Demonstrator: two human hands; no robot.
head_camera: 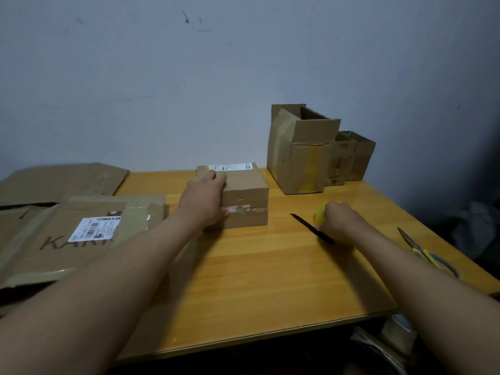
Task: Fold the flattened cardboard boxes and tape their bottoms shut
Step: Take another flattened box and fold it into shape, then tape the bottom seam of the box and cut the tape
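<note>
Box (238,197) sits mid-counter (257,280) with your left hand (205,201) gripping its near-left corner, right hand (338,221) closed on the yellow-handled knife (311,227); brace firmly and keep the blade off the seam tape (249,210)

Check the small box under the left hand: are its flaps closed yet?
Closed. The small box shows its flaps folded flat and meeting at a taped seam on the side facing the camera, while the left hand grips its left end.
</note>
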